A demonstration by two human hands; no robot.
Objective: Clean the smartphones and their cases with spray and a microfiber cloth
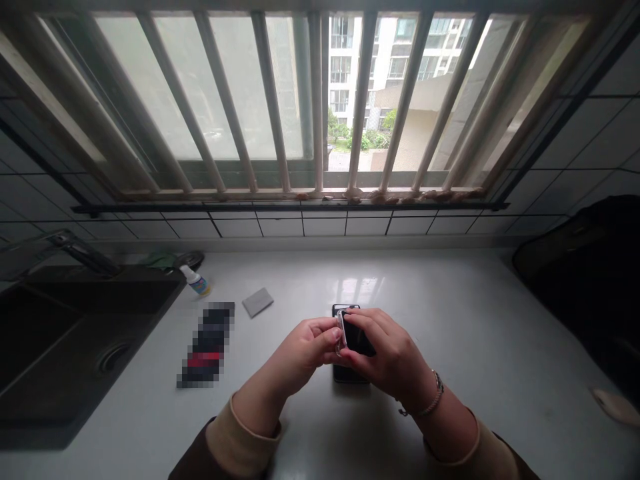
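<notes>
Between my two hands is a smartphone (pixel 357 337) with a dark screen, tilted above the counter. A clear, shiny edge (pixel 341 328), looking like a transparent phone case, runs along its left side. My left hand (pixel 314 343) pinches that clear edge between thumb and fingers. My right hand (pixel 387 347) wraps the phone from the right, fingers over the top and thumb at the lower edge. Under the hands a second dark phone-like slab (pixel 351 375) lies flat on the counter, partly hidden by them.
To the left lie a grey folded cloth (pixel 258 303), a small spray bottle (pixel 196 281) and a pixelated dark item (pixel 207 343) on the white counter (pixel 450 293). A dark sink (pixel 50 380) with a faucet (pixel 85 253) is far left. A black object (pixel 585 287) stands at right, below a barred window.
</notes>
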